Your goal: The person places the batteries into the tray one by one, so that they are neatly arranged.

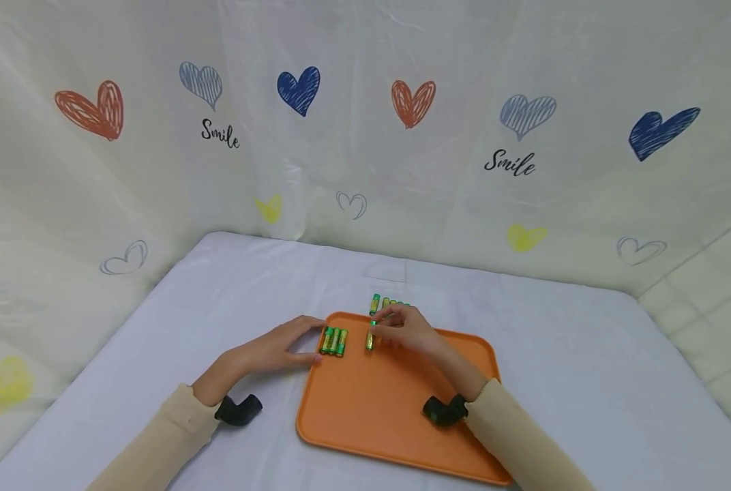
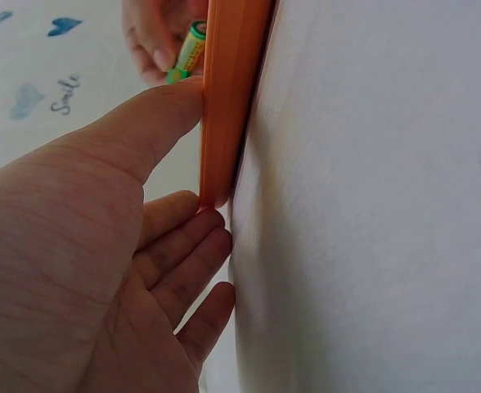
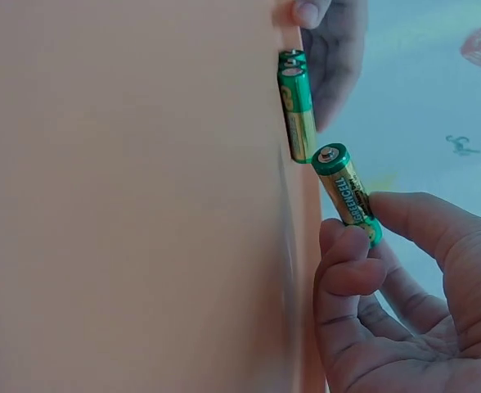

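A green and gold battery [image 3: 347, 192], printed GREENCELL, is pinched at one end between the thumb and fingers of my right hand [image 1: 405, 331]. It is held over the orange tray [image 1: 378, 409], toward the tray's far side. Several similar batteries [image 1: 333, 341] lie side by side in the tray's far left corner. My left hand [image 1: 286, 346] rests against the tray's left edge beside them. In the left wrist view its thumb [image 2: 163, 110] touches the rim, while the other fingers [image 2: 191, 246] reach along the corner, loosely extended.
More batteries [image 1: 374, 304] lie on the white tablecloth [image 1: 261, 273] just past the tray's far rim, partly hidden by the right hand. Behind the table hangs a pale curtain [image 1: 353, 164] printed with hearts. A dark wrist device [image 1: 445, 411] sits at each sleeve end.
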A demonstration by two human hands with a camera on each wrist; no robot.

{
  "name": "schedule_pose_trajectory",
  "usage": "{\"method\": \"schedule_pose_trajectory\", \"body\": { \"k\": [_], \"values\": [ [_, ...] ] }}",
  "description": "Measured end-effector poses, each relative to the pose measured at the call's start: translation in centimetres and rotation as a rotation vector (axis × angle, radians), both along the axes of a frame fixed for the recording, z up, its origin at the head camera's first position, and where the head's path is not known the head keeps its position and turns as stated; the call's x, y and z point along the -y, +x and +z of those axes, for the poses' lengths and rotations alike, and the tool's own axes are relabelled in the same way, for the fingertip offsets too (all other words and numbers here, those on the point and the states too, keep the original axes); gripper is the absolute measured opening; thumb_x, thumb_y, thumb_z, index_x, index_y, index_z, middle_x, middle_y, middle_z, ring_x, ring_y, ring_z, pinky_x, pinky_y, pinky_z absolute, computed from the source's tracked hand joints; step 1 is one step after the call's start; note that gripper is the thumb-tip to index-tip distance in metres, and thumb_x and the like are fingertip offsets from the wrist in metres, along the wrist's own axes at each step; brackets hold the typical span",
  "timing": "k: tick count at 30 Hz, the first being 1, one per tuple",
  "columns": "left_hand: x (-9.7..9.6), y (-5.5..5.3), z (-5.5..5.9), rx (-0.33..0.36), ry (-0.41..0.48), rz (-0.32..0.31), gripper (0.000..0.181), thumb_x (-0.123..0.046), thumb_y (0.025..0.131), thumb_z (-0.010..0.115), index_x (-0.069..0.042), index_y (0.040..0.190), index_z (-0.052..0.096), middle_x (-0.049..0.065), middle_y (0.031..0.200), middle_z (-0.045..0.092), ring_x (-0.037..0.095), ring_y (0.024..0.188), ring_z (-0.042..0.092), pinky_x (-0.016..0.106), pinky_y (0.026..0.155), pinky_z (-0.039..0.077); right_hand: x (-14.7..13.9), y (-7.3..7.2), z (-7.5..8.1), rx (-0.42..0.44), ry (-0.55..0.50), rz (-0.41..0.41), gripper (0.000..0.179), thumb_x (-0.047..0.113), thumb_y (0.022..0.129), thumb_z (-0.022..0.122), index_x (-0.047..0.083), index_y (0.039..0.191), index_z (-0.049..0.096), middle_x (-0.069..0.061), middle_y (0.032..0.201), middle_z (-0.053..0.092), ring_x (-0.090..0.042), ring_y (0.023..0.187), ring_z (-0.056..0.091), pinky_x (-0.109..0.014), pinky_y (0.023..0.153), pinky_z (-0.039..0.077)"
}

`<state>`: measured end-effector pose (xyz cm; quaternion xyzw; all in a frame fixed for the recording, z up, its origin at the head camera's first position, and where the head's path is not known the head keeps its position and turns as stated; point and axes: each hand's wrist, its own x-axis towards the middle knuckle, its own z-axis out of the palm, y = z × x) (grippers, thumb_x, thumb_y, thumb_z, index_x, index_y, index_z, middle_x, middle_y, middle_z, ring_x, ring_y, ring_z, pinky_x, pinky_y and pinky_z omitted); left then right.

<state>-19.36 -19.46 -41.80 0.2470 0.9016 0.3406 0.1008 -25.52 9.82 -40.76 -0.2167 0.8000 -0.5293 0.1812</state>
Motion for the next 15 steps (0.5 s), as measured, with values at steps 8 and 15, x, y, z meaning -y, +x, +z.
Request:
{"method": "schedule_pose_trajectory", "body": {
  "k": [8,15],
  "values": [
    [-0.1,0.1,0.0,0.006,-0.005,0.002,0.071,-0.042,0.090,0.069,-0.010,0.147,0.040,0.006,0.146,0.043,0.023,0.137,0.038,0.046,0.113,0.031,1.4,0.4,-0.1,0.006,0.014,0.034,0.028,0.016,0.092,0.069,-0.004,0.112,0.063,-0.013,0.090,0.071,-0.022,0.069,0.063,-0.031,0.057,0.048],
    [-0.1,0.1,0.3,0.002,-0.014,0.001,0.069,-0.041,0.091,0.068,-0.009,0.146,0.041,0.008,0.146,0.043,0.025,0.136,0.039,0.048,0.113,0.031,2.8,0.6,0.0,0.009,0.048,0.034,0.026,0.018,0.090,0.071,-0.001,0.107,0.065,-0.011,0.083,0.069,-0.017,0.064,0.061,-0.028,0.057,0.049]
  ]
}}
